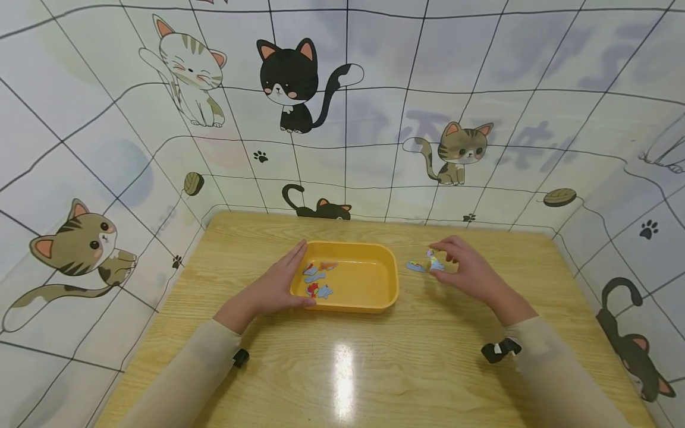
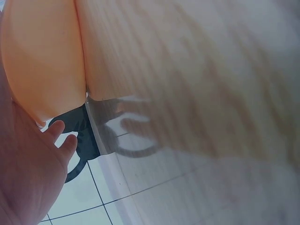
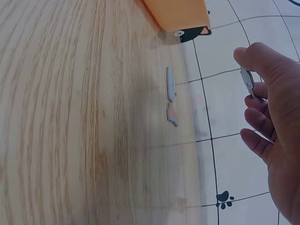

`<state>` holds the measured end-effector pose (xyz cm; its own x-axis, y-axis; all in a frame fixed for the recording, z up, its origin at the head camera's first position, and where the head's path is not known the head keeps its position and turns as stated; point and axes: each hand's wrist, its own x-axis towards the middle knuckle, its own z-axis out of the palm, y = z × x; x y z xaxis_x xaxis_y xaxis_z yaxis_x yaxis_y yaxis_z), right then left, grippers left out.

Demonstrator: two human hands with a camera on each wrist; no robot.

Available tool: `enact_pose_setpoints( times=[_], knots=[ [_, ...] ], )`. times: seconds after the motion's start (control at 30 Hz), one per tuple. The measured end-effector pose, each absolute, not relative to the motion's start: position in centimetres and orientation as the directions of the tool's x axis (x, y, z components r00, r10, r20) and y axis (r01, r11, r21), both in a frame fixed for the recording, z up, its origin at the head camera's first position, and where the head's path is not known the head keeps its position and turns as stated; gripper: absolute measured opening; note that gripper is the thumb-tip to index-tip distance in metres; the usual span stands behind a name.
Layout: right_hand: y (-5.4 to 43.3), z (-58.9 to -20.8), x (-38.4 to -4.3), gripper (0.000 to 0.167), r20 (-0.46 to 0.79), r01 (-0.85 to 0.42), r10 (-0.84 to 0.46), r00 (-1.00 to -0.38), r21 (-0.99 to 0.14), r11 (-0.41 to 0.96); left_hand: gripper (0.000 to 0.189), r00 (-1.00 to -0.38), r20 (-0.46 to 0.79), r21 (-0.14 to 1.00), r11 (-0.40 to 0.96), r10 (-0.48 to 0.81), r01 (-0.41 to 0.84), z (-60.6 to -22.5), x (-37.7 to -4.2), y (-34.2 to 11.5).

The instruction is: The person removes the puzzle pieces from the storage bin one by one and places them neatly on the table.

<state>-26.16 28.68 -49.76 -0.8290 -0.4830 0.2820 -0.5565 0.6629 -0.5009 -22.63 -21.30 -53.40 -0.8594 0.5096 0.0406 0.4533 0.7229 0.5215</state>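
Note:
A shallow yellow tray [image 1: 358, 306] sits on the table with several small colourful flat pieces [image 1: 324, 291] at its left end. My left hand [image 1: 273, 286] holds that end, with the thumb along the near side and the fingers reaching to the far corner. To the right of the tray, my right hand [image 1: 471, 270] pinches a thin flat puzzle-like piece [image 3: 247, 82] between thumb and index finger, raised above the table in the right wrist view. A long bluish piece [image 1: 415, 266] lies just left of that hand. Beyond it in the right wrist view is another flat piece [image 3: 172, 115].
The wooden table [image 1: 428, 368] meets cat-patterned wall sheets [image 1: 374, 148] at the back and both sides. The tray's outer wall [image 3: 180, 14] shows at the top of the right wrist view. A dark band [image 1: 500, 349] is on the right wrist.

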Motion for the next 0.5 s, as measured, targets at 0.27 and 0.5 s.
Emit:
enact_pose_setpoints(
  times=[0.27,0.5],
  knots=[
    [30.1,-50.3,-26.1,0.054,0.322,-0.556,-0.454,-0.831,-0.500,0.664,0.140,-0.862,0.037,0.531,0.721,0.505,0.445,-53.3,-22.6,-21.3],
    [31.0,-51.3,-26.1,0.055,0.300,-0.504,-0.405,-0.864,-0.496,0.707,0.139,-0.862,0.035,0.532,0.720,0.506,0.445,-53.2,-22.5,-21.2]
  ],
)
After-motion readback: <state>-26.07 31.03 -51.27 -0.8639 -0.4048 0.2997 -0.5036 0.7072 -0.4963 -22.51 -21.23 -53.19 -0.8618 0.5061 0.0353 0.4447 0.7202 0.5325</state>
